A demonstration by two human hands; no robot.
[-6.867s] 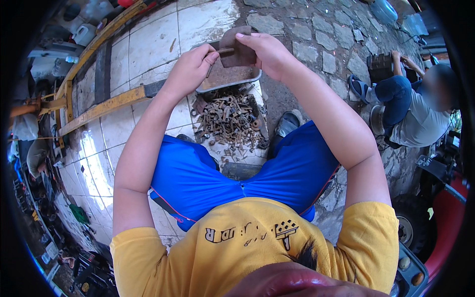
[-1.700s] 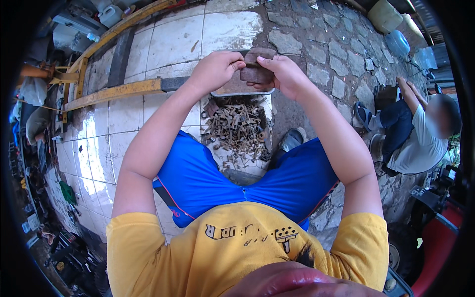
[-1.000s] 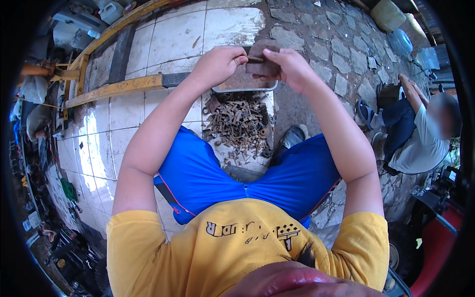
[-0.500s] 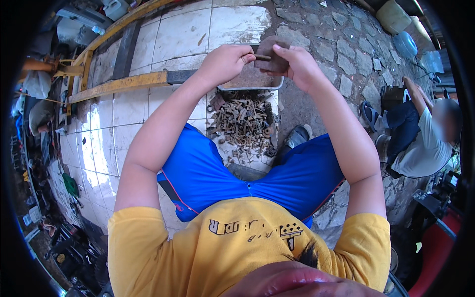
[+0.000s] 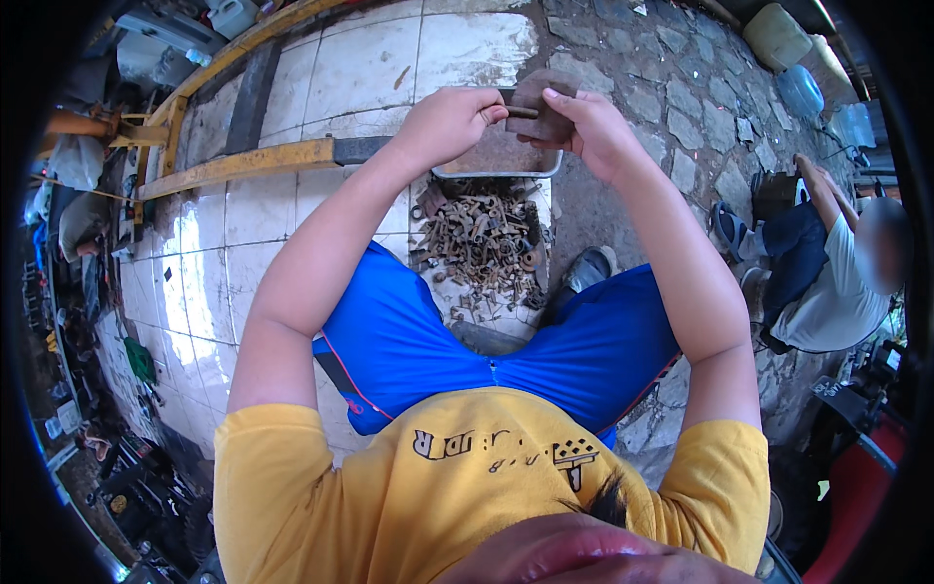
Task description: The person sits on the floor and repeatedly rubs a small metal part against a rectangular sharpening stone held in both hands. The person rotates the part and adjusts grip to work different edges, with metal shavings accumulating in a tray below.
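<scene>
Out in front of me, above a metal tray (image 5: 501,174), both hands are closed on things. My left hand (image 5: 455,119) pinches a thin, brown, rusty-looking metal rod (image 5: 521,112), perhaps a bolt; the fingers hide its near end. A flat, dull brown piece with a rounded upper edge (image 5: 541,88) is in my right hand (image 5: 592,125), thumb on top and fingers underneath. The rod's free end lies against this piece. Below the tray, between my knees, a pile of rusty bolts, nuts and small metal parts (image 5: 484,234) covers the white tiles.
A yellow metal frame (image 5: 243,167) stands on the tiled floor (image 5: 258,209) to the left. Rough stone paving (image 5: 681,117) lies to the right, where another person (image 5: 827,277) sits. Plastic containers (image 5: 776,37) stand at the far right. Tools and machine parts (image 5: 136,487) crowd the left side.
</scene>
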